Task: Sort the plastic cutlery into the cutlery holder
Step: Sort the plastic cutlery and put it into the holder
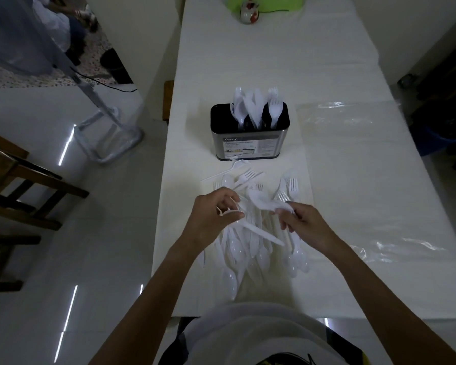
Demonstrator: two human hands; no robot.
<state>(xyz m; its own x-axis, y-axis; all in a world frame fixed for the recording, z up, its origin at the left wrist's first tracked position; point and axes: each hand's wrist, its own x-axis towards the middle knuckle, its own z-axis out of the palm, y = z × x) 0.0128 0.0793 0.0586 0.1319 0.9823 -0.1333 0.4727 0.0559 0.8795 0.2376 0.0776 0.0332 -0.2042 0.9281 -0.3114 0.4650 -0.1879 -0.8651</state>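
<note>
A long white table (353,180) runs away from the viewer over a glossy pale floor, with a wooden chair (16,185) to the left. Toward the middle stands the cutlery holder (249,143), already bristling with white forks and knives. Nearer lies a loose pile of plastic cutlery (250,248). The left hand (211,217) is curled around a few white pieces above the pile; the right hand (300,219) pinches a white spoon (263,200) by its handle.
</note>
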